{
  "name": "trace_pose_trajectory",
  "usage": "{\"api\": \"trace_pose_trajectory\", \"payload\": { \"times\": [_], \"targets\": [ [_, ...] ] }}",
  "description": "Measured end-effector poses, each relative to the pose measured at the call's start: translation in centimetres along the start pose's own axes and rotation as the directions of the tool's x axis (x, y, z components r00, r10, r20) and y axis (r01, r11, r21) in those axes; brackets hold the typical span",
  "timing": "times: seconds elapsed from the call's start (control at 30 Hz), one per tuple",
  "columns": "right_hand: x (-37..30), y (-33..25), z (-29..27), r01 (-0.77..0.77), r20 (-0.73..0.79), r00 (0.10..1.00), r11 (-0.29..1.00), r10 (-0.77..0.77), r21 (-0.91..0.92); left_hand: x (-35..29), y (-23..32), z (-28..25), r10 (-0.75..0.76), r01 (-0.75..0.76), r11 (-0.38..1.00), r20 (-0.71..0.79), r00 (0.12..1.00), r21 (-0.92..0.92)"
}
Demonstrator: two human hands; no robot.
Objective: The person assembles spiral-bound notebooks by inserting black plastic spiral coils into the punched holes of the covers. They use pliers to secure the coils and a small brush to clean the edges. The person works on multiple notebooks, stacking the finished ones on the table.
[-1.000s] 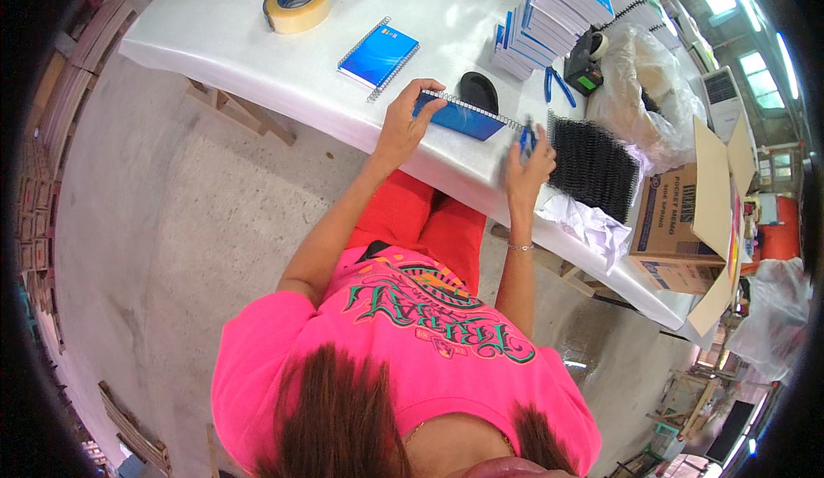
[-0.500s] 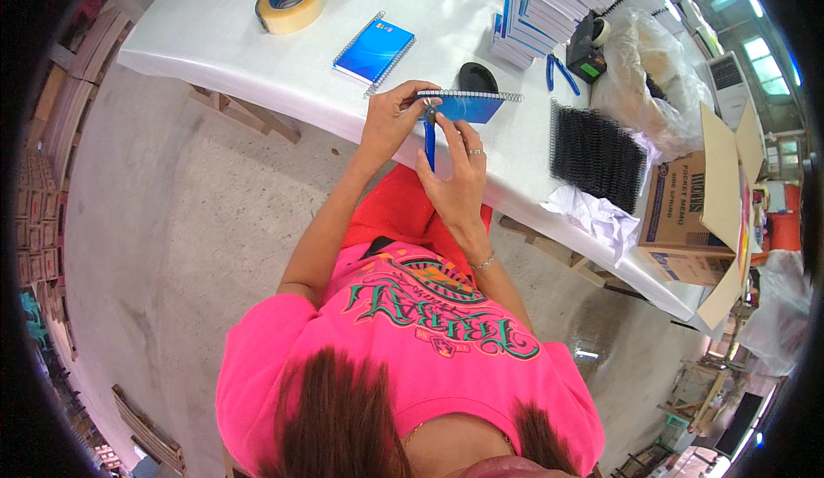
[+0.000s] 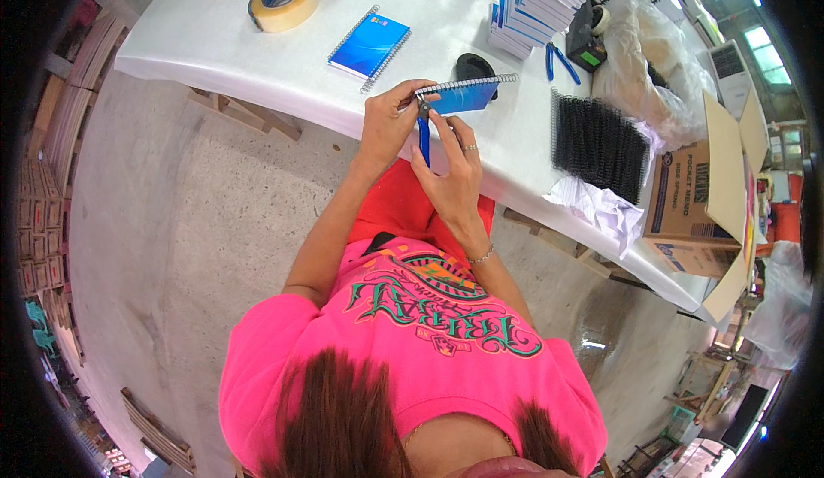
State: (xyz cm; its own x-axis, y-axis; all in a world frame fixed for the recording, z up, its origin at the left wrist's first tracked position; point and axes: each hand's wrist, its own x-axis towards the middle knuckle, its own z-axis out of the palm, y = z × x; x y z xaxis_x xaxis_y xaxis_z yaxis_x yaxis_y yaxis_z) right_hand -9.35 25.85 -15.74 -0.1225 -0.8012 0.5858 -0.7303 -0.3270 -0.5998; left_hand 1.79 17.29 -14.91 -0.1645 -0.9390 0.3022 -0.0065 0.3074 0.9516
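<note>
One blue notebook (image 3: 468, 96), end between left fingers (image 3: 409, 89)

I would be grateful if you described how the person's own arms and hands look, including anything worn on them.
The sleeves are short and bright pink. The left hand and right hand wear no gloves; the right has a ring and a thin bracelet at the wrist.

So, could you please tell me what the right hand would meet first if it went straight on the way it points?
Probably the left end of the blue notebook in the left hand, where the blue-handled pliers point, though depth is unclear.
</note>
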Motion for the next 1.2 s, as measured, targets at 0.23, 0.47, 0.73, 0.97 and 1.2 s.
{"api": "trace_pose_trajectory", "payload": {
  "times": [0.23, 0.47, 0.73, 0.97, 1.2],
  "targets": [
    [1.7, 0.5, -2.9, -0.695, 0.704, 0.657, -0.145, 0.268, 0.704, -0.9, 0.1, 0.7, 0.102, -0.093, 0.985, -0.055, 0.993, 0.146],
    [2.5, 3.5, -5.5, -0.628, 0.526, 0.777, 0.473, 0.344, 0.618, -0.2, 1.0, 0.6, -0.004, 0.02, 0.995, -0.153, 0.988, 0.101],
    [6.1, 10.9, -5.8, -0.1, -0.058, 0.994, 0.988, 0.094, -0.117, 5.5, 0.6, -6.5, -0.114, 0.032, 0.983, -0.462, 0.879, -0.182],
    [10.2, 9.8, 2.5, 0.089, 0.033, 0.996, 0.969, -0.084, -0.231, 7.8, -4.7, -8.0, -0.063, 0.064, 0.998, -0.501, 0.863, -0.016],
    [10.5, 11.8, 0.6, -0.181, 0.002, 0.983, 0.98, 0.182, -0.084, 7.4, -5.6, -9.2, 0.182, 0.113, 0.867, -0.521, 0.834, 0.485]
  ]
}}
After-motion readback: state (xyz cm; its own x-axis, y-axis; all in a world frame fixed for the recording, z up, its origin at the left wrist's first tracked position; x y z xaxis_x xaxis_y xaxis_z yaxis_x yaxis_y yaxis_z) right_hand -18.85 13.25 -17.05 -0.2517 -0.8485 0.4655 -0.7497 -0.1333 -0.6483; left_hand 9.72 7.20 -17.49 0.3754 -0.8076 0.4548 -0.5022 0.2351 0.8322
